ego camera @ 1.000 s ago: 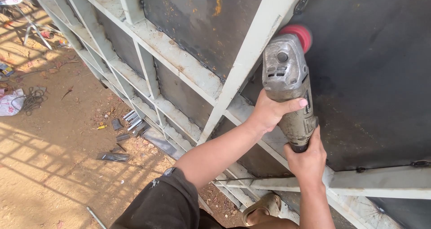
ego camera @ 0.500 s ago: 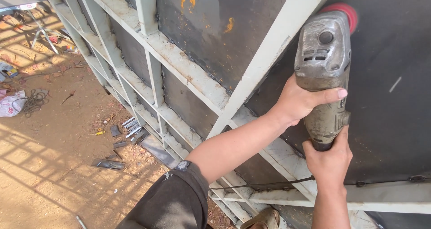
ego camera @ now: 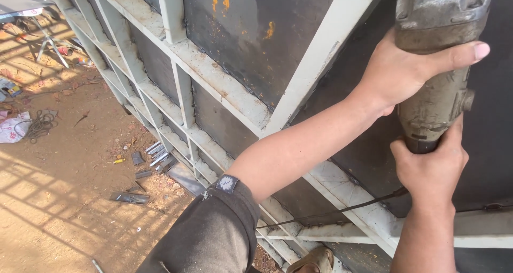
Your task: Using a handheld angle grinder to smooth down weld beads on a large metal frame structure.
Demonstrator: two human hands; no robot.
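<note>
Gripping: left hand wrapped the grey angle grinder near its head, fingers curled round it, thumb stretched across.
Rear grip: right hand clasped the grinder's tail, fingers closed.
Tool place: raised against the dark steel panel, beside the pale diagonal bar; its disc was out of view.
Progress: no fresh grinding marks visible (orange paint dabs remained on the panel).
Ground: metal offcuts on dirt; a white crumpled wrapper at far left.
</note>
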